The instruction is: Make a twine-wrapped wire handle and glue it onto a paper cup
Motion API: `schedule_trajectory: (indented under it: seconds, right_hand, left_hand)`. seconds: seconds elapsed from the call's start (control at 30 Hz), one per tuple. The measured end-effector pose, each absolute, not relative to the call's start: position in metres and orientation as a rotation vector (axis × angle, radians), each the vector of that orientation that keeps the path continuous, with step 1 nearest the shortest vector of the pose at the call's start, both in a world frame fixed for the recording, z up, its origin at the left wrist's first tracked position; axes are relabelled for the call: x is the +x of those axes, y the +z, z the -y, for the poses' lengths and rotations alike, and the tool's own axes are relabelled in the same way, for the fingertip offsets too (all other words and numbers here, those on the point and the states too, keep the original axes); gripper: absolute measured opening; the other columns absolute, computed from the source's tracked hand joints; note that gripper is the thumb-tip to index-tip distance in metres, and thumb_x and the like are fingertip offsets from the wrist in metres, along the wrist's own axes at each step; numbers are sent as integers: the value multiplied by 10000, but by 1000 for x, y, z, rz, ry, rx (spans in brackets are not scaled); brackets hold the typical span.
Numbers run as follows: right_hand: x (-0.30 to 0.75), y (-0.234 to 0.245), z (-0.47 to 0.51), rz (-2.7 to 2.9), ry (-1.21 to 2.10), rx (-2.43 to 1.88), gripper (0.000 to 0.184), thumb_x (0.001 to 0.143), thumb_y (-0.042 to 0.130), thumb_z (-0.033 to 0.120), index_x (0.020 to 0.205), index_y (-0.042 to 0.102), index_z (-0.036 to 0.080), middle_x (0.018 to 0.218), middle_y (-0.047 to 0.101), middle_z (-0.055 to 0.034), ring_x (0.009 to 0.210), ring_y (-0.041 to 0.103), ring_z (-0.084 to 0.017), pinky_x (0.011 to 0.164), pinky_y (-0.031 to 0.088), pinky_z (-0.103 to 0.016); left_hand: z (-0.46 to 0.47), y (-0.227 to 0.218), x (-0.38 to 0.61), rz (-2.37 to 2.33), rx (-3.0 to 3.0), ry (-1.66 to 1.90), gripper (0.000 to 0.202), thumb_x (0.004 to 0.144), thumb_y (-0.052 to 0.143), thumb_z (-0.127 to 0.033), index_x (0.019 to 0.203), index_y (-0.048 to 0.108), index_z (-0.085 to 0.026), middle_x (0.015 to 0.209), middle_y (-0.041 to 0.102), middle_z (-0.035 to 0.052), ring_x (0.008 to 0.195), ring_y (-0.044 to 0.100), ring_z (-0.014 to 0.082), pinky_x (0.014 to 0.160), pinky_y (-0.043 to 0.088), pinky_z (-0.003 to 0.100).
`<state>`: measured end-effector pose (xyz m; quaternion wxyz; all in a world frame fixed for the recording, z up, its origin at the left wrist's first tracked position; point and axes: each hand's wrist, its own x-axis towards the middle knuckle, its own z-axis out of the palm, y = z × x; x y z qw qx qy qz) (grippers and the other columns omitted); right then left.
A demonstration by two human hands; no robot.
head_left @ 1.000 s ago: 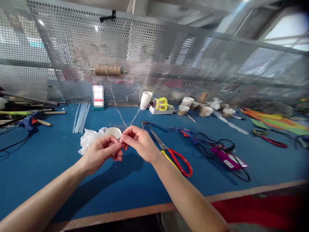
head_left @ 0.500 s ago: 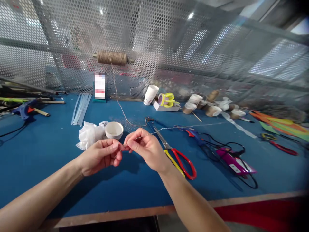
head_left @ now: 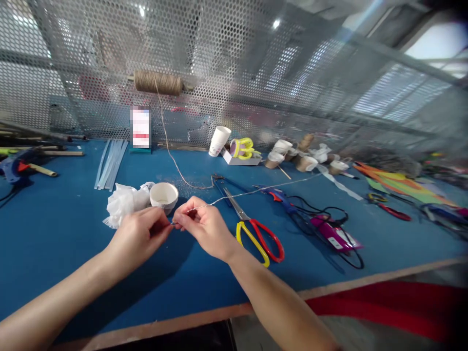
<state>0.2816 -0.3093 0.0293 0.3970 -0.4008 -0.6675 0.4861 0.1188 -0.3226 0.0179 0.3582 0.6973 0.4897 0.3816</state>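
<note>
A thin whitish twisted string (head_left: pixel 252 193) runs from my fingers back across the bench to the right. My left hand (head_left: pixel 141 236) is closed, pinching the string's near end between thumb and fingertips, with the back of the hand turned up. Right against it, my right hand (head_left: pixel 204 226) pinches the same string, which passes over its fingers. Just behind the hands stand a small white cup (head_left: pixel 164 197) and a crumpled white bundle (head_left: pixel 127 204). Scissors (head_left: pixel 252 228) with one red and one yellow handle lie beside my right hand, blades pointing away.
Brown twine hangs from a spool (head_left: pixel 158 83) on the mesh panel. Clear glue sticks (head_left: pixel 111 165), a paper cup (head_left: pixel 219 141) and yellow scissors (head_left: pixel 244 147) are at the back. A blue glue gun (head_left: pixel 283 200) and purple power strip (head_left: pixel 336 233) with cables lie to the right.
The view has swung right, so the bench things sit further left. My left hand has rolled over, its back now up, and its fingers have closed at the string's end.
</note>
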Motion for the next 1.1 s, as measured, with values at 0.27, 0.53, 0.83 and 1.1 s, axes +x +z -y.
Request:
schedule_trajectory:
  seconds: [0.27,0.53,0.83,1.1]
  right_hand:
    - [285,29,303,1577,1367,-829,149,755,613,271,720,528,154,695,610,-10,620,590,-101,567,466,-237]
    - [287,34,309,1608,1397,-818,154,755,613,274,708,520,162,705,612,-6,602,583,-93,574,475,-241]
    - [282,28,308,1611,1192,-965,159,764,593,299,723,525,161,712,602,-10,625,587,-104,593,478,-248]
    - [288,34,307,1603,1386,-761,182,758,613,293,698,500,164,694,609,-3,594,572,-88,566,469,-237]
  left_hand:
    - [317,21,113,-852,1262,839,242,760,562,-399,717,595,-163,735,597,47,712,535,158,651,396,272]
    - [316,13,114,-710,1083,714,263,670,666,-392,653,559,-152,577,521,-6,574,444,101,563,339,227]
    - [324,19,120,-1146,1592,1105,191,728,595,-330,615,578,-177,635,542,21,625,459,143,611,362,260]
    - [314,8,112,-550,916,663,236,703,649,-373,717,561,-154,594,538,-1,584,473,97,598,361,231]
